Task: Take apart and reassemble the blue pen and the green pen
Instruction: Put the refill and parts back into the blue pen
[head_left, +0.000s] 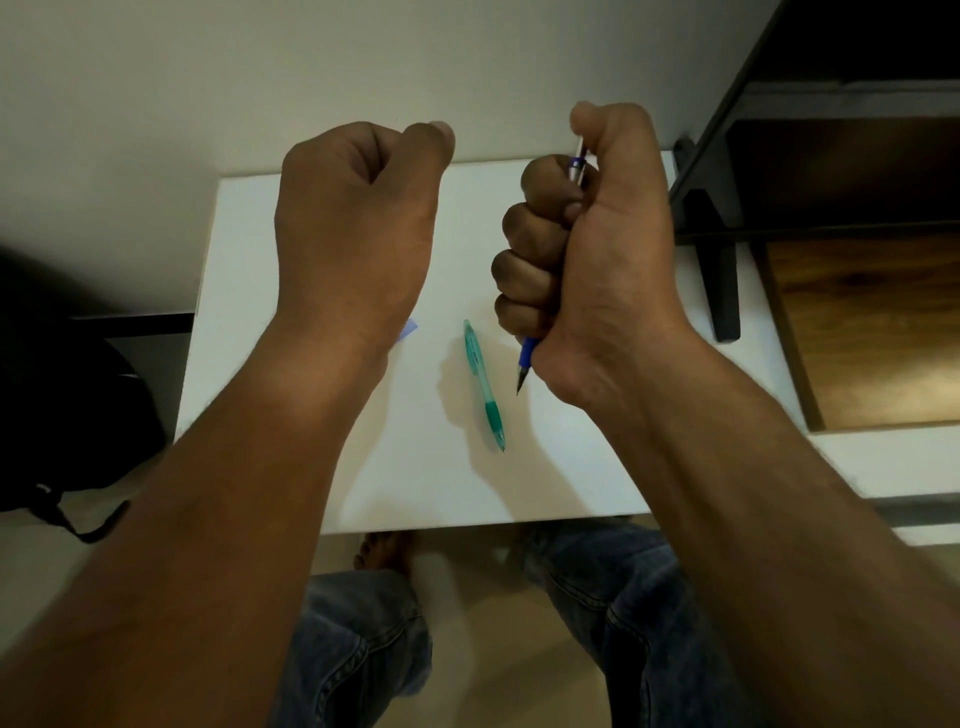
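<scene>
Right hand (587, 249): fist clamped round blue pen (527, 358), tip pointing down, raised above table.
Left hand (358, 208): fingers curled tight, nothing visible inside.
Green pen (484, 387): flat on white table (311, 467), between both wrists.

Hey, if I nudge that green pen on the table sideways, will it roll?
The green pen has a slim round barrel lying flat on the smooth white table, so it would probably roll. It looks like light, stiff plastic, so easy to lift. Its darker grip section seems rubbery, likely less slippery to pinch.
</scene>
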